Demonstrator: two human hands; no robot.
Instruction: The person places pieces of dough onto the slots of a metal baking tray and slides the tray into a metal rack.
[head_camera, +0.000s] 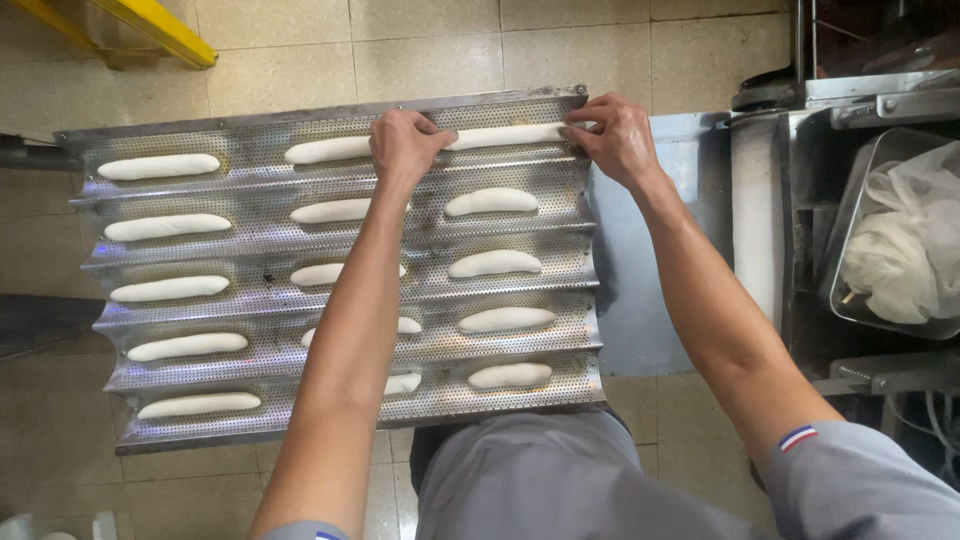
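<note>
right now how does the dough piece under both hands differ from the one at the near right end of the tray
The top-right dough piece lies in the farthest channel of the perforated tray; the near-right dough piece lies in the closest. The top one looks longer and thinner, the near one shorter and plumper. The left hand and right hand touch the top one's ends; the near one lies untouched. Both are pale, raw and lie lengthwise.

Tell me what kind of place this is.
Most likely a bakery's work area. Both hands, left hand and right hand, lay a long dough piece on a perforated, channelled metal baking tray lined with dough sticks, beside a steel machine.
</note>
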